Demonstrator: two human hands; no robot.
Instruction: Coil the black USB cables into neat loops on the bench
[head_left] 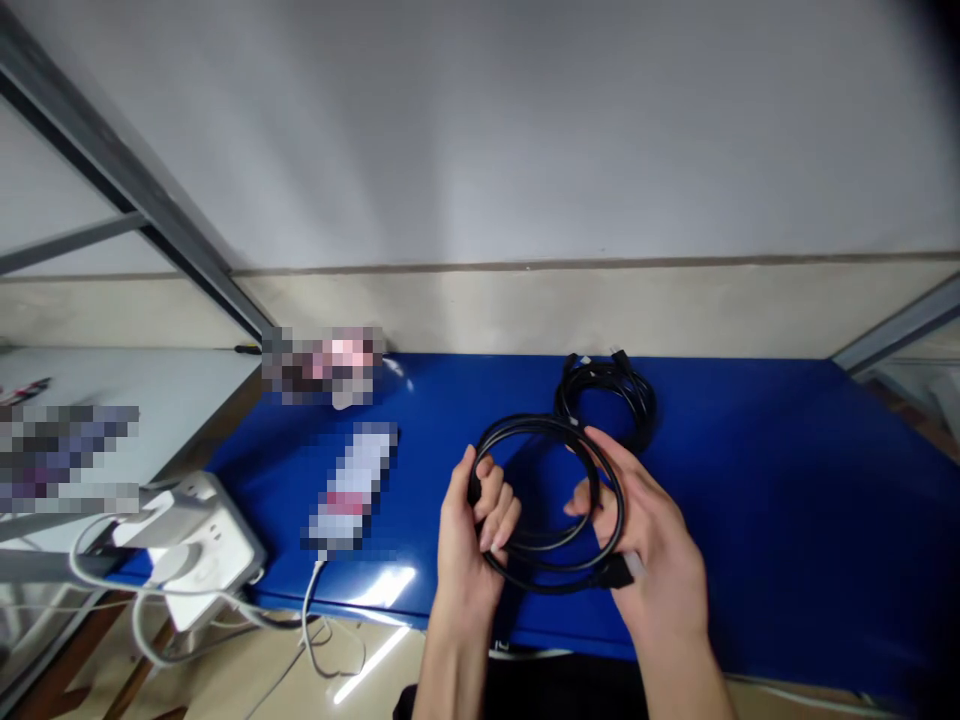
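Between my two hands hangs a coiled black cable [551, 567], its loops held up over the blue table. My left hand [480, 530] has its fingers curled round the left side of the coil. On the opposite side, my right hand [645, 530] grips the loops between thumb and fingers. A black plug with a pale end [616, 572] sits at the bottom right of the coil, against my right hand. Just behind, a second black cable coil [641, 395] lies on the table with its connectors pointing toward the wall.
The blue table [772, 480] runs along a pale wall. At its left lie a blurred flat device [352, 490] with a white cord and a blurred pinkish object [341, 355]. A white power strip [217, 540] with plugs and cords hangs at the left edge. Metal posts [150, 170] frame both sides.
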